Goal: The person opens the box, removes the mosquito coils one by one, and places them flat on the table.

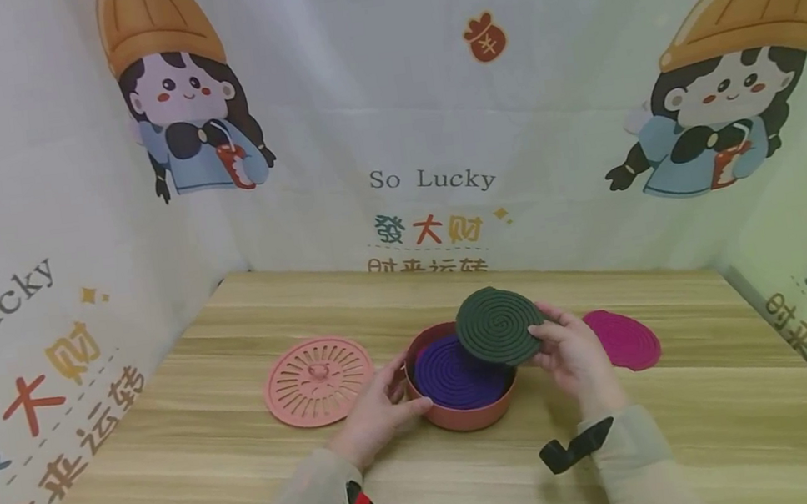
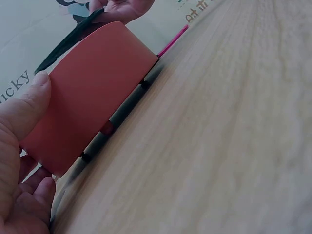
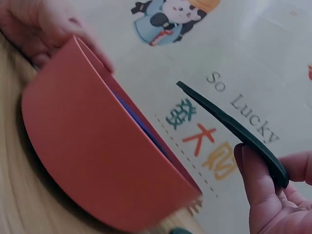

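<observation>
My right hand [image 1: 567, 354] pinches the right edge of a dark green mosquito coil [image 1: 499, 326], a flat spiral disc. The coil is tilted above a round coral-coloured box [image 1: 469, 419], clear of its rim in the right wrist view. A purple-blue coil [image 1: 456, 376] lies inside the box, partly hidden by the green one. With thumb and fingers spread round its left side, my left hand [image 1: 380, 406] grips the box. The left wrist view shows the thumb [image 2: 36, 95] against the box wall [image 2: 92, 87] and the other fingers lower down.
A pink slotted lid [image 1: 321, 380] with a small central knob lies left of the box. On the right, partly behind my right hand, is a magenta coil [image 1: 626, 340]. The wooden table [image 1: 171, 449] is bordered by printed cloth walls [image 1: 323, 85].
</observation>
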The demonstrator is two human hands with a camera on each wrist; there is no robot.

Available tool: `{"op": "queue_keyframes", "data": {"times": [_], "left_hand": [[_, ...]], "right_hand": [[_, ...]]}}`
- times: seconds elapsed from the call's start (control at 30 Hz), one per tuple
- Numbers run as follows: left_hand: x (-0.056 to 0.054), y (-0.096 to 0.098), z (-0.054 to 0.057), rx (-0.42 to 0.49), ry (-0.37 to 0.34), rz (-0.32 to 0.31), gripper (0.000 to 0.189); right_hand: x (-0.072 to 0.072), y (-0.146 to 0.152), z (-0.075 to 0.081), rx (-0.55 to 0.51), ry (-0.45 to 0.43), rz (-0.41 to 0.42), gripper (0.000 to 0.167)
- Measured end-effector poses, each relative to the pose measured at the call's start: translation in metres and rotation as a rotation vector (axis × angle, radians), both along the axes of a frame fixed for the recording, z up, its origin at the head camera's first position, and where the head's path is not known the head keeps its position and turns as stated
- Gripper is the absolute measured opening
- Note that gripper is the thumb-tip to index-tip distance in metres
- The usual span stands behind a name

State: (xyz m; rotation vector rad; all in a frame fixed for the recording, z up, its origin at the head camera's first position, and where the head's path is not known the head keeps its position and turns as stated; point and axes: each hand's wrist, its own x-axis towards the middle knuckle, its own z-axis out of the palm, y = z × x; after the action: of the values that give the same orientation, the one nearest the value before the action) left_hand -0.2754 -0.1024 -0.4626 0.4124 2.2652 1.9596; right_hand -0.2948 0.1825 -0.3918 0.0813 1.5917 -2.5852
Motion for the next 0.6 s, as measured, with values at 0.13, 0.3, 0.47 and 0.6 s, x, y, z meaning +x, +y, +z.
{"op": "queue_keyframes", "data": {"times": [0.13, 0.3, 0.47, 0.6], "left_hand": [[-0.001, 0.0, -0.001, 0.018, -0.004, -0.004, 0.085], [0.002, 0.002, 0.002, 0.022, -0.005, -0.012, 0.084], [0.003, 0.002, 0.003, 0.026, -0.002, -0.012, 0.085], [0.005, 0.002, 0.005, 0.021, -0.004, -0.001, 0.084]], "right_hand": [[-0.001, 0.022, 0.003, -0.045, -0.015, -0.04, 0.036], [-0.001, 0.053, 0.004, -0.09, -0.003, -0.081, 0.032], [0.0, 0.083, 0.001, -0.171, -0.035, -0.143, 0.034], [0.002, 0.102, -0.001, -0.255, -0.072, -0.231, 0.037]]}}
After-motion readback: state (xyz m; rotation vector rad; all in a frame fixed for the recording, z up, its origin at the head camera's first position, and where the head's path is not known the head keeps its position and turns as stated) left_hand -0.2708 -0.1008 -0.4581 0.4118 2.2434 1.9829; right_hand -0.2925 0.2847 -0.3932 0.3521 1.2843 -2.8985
